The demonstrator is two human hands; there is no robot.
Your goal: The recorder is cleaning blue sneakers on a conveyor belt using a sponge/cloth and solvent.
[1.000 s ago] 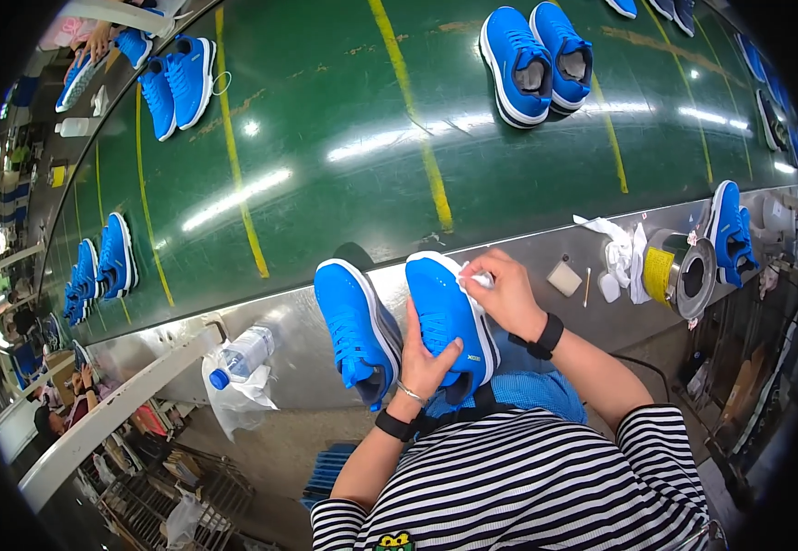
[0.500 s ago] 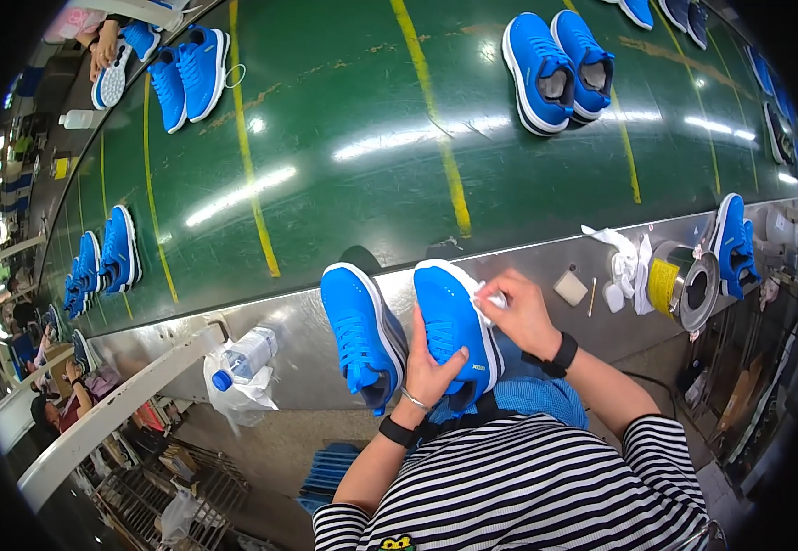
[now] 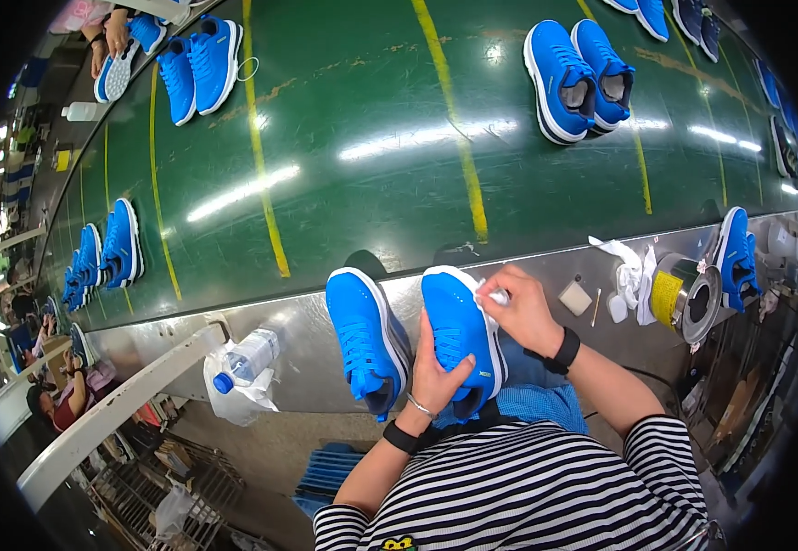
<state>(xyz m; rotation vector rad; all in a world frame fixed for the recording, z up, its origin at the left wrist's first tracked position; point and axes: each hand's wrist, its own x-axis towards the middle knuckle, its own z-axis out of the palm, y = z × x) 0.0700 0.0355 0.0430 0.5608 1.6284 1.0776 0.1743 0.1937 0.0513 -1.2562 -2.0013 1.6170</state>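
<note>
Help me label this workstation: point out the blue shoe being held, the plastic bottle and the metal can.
Held blue shoe (image 3: 452,305): head view, on the upper toward the toe.
Plastic bottle (image 3: 253,355): head view, on its clear side.
Metal can (image 3: 666,296): head view, on its yellow side wall.

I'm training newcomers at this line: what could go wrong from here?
The right hand holds a white wad near the toe of a blue sneaker; a slip might smear it. The left hand grips that sneaker close beside another sneaker, so the two could knock. The metal can looks open, so a bump might spill any contents.
</note>
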